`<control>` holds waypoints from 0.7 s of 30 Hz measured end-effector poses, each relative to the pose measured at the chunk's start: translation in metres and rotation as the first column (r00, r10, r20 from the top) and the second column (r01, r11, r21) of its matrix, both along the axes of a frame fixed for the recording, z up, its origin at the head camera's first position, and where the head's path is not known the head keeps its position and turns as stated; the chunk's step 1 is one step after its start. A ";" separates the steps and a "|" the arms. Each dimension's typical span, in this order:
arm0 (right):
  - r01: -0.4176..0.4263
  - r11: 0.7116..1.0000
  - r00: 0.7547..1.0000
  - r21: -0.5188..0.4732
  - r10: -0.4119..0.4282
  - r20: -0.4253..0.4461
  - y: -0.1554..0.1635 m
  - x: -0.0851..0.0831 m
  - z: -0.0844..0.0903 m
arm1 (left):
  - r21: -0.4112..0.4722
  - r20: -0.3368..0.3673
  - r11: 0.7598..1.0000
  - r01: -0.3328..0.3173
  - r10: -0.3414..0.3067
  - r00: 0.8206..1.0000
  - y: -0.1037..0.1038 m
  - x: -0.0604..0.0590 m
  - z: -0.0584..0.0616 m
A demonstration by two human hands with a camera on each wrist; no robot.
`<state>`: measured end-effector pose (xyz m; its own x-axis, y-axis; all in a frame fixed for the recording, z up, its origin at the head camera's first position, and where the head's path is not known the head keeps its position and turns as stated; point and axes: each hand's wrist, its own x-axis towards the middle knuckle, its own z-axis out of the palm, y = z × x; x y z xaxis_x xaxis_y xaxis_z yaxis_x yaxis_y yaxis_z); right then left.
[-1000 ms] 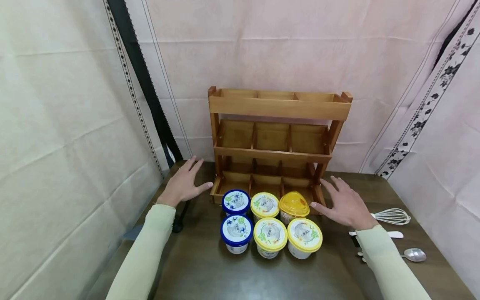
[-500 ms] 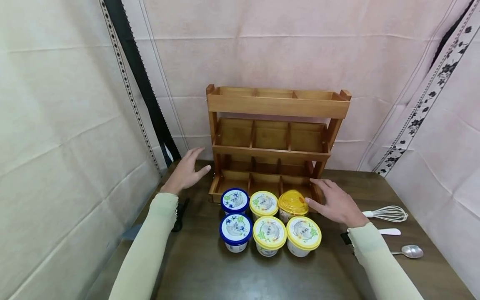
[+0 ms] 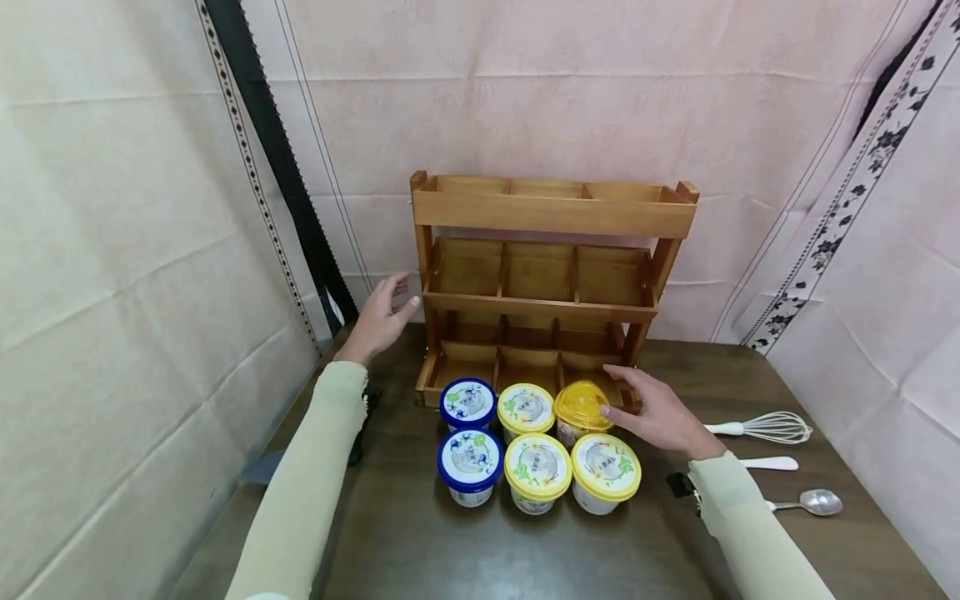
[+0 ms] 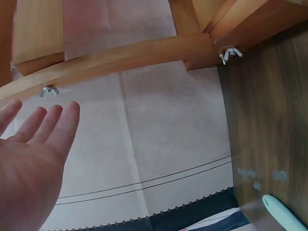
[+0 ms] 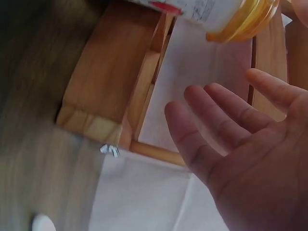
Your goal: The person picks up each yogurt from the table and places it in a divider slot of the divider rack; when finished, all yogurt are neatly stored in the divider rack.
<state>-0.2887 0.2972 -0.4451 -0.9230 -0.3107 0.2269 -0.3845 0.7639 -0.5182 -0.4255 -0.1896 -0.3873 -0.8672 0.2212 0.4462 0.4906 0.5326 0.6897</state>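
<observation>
Six lidded cups stand in two rows before a three-tier wooden rack [image 3: 553,215]. Two blue-lidded cups [image 3: 470,458] are on the left, and the flat yellow-lidded cups [image 3: 537,465] fill the middle and front right. A cup with a domed yellow lid [image 3: 581,403] stands at the back right. My right hand [image 3: 647,408] is open with straight fingers, and its thumb tip is at that lid's right edge. The right wrist view shows the open palm [image 5: 250,144] below the same cup [image 5: 231,14]. My left hand [image 3: 381,312] hovers open beside the rack's left post, holding nothing, palm [image 4: 29,159] spread.
A whisk [image 3: 772,427], a white-handled utensil [image 3: 768,462] and a spoon [image 3: 816,502] lie on the dark wooden table [image 3: 480,550] at the right. A black object [image 3: 358,437] sits by the left table edge. Cloth curtains close in the back and both sides.
My right hand has slid left until it reaches the domed yellow cup. My left hand has risen off the table and moved back beside the rack's left post.
</observation>
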 end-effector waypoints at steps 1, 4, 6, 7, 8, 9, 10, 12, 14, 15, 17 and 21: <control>-0.005 1.000 1.000 -0.017 0.005 0.017 -0.001 0.000 -0.001 | 0.005 -0.001 1.000 -0.002 0.002 1.000 0.001 -0.002 0.000; -0.007 0.998 0.998 -0.062 0.011 0.065 -0.003 -0.001 -0.004 | 0.014 -0.002 1.000 -0.008 0.008 1.000 0.003 -0.008 0.000; -0.014 0.995 0.996 -0.096 0.023 0.091 -0.003 -0.003 -0.006 | 0.035 -0.003 0.999 -0.003 0.003 1.000 0.004 -0.012 0.000; -0.019 0.993 0.994 -0.113 0.030 0.102 -0.003 -0.003 -0.007 | 0.048 -0.005 0.999 -0.002 0.002 1.000 0.006 -0.015 0.001; -0.023 0.992 0.993 -0.128 0.038 0.110 -0.003 -0.004 -0.008 | 0.054 -0.004 0.999 0.000 0.001 1.000 0.006 -0.017 0.001; -0.028 0.990 0.992 -0.141 0.045 0.120 -0.004 -0.005 -0.009 | 0.062 -0.005 0.998 0.004 -0.003 1.000 0.008 -0.020 0.001; -0.033 0.987 0.990 -0.155 0.053 0.131 -0.004 -0.005 -0.010 | 0.074 -0.003 0.997 0.005 -0.005 1.000 0.008 -0.022 0.002; -0.043 0.983 0.986 -0.180 0.071 0.154 -0.005 -0.006 -0.012 | 0.099 -0.001 0.995 0.013 -0.013 1.000 0.010 -0.025 0.002; -0.049 0.980 0.982 -0.192 0.082 0.171 -0.007 -0.005 -0.013 | 0.128 0.002 0.992 0.018 -0.019 1.000 0.011 -0.029 0.002; -0.052 0.980 0.980 -0.194 0.088 0.177 -0.008 -0.005 -0.014 | 0.142 0.003 0.990 0.020 -0.021 1.000 0.011 -0.030 0.002; -0.059 0.978 0.978 -0.201 0.097 0.185 -0.009 -0.005 -0.014 | 0.165 0.009 0.986 0.022 -0.024 1.000 0.012 -0.032 0.003; -0.066 0.979 0.976 -0.194 0.103 0.191 -0.011 -0.004 -0.017 | 0.206 0.035 0.978 0.022 -0.030 0.999 0.015 -0.036 0.005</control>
<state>-0.2929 0.2863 -0.4621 -0.9276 -0.3592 0.1027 -0.3185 0.6166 -0.7200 -0.4615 -0.1746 -0.3825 -0.8794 0.1507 0.4517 0.4741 0.3650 0.8013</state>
